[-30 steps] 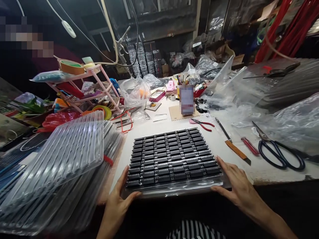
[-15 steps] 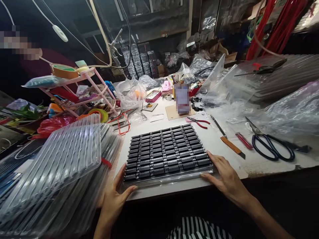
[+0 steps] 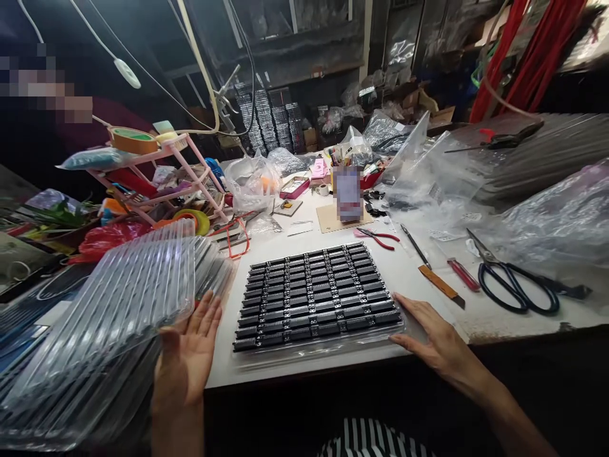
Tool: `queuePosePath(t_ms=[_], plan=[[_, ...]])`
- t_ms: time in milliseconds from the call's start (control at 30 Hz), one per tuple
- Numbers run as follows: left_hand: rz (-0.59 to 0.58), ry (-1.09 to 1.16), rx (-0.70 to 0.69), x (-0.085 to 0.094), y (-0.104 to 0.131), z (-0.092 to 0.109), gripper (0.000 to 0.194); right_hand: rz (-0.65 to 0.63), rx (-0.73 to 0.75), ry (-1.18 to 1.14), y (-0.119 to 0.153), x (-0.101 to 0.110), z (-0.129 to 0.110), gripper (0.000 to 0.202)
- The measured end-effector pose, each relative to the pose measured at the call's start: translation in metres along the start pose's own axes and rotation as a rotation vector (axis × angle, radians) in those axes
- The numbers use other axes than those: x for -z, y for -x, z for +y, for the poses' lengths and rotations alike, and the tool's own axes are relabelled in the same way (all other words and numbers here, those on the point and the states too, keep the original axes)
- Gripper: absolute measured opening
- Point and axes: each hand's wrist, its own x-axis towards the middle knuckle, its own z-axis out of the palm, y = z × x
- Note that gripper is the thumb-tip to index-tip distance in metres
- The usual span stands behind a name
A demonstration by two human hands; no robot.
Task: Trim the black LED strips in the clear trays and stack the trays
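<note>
A clear plastic tray point(image 3: 304, 359) lies flat on the white table, filled with rows of black, comb-like electronic parts point(image 3: 311, 295). At its front right corner, my right hand point(image 3: 431, 330) holds the edge, thumb toward the front and fingers along the side. My left hand point(image 3: 193, 346) is off the tray, fingers stretched out and palm turned up. It hovers beside a stack of clear ribbed plastic trays point(image 3: 118, 292) on the left, the thumb overlapping the stack's edge. Whether it touches the stack I cannot tell.
Red-handled pliers point(image 3: 380, 238), a brown-handled blade point(image 3: 440, 285), a red cutter point(image 3: 464, 274) and large scissors point(image 3: 514, 285) lie right of the tray. A pink rack point(image 3: 190, 171) stands back left. Plastic bags point(image 3: 438, 165) cover the back right. Another person point(image 3: 71, 127) is at far left.
My left hand has let go of the tray's left front corner and moved left toward the stacked trays, opening out. My right hand stays at the right corner.
</note>
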Motion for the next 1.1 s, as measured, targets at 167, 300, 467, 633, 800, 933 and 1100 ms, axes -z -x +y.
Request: queuePosePath(t_ms=[167, 300, 467, 633, 800, 933, 1100], plan=[[0.183, 0.205, 0.061, -0.024, -0.013, 0.03, 0.04, 0.02, -0.002, -0.011, -0.003, -0.003, 0.007, 0.059], [0.312, 0.196, 0.02, -0.027, -0.016, 0.035, 0.017, -0.01, -0.018, -0.039, 0.0, -0.004, 0.011, 0.059], [0.153, -0.031, -0.129, -0.012, 0.005, 0.03, 0.02, -0.01, -0.068, -0.156, -0.001, 0.009, 0.008, 0.05], [0.104, -0.086, -0.071, 0.015, 0.019, 0.019, 0.032, 0.119, -0.138, -0.424, -0.014, 0.018, -0.004, 0.047], [-0.015, -0.251, 0.207, 0.016, 0.018, 0.004, 0.052, 0.081, -0.185, -0.853, -0.039, 0.016, -0.029, 0.061], [0.032, -0.461, 0.177, 0.016, 0.013, -0.015, 0.049, 0.059, -0.303, -0.804, -0.047, 0.015, -0.034, 0.067], [-0.016, -0.846, 0.008, 0.025, 0.006, -0.038, 0.052, 0.04, -0.301, -0.319, -0.043, 0.013, -0.017, 0.067]])
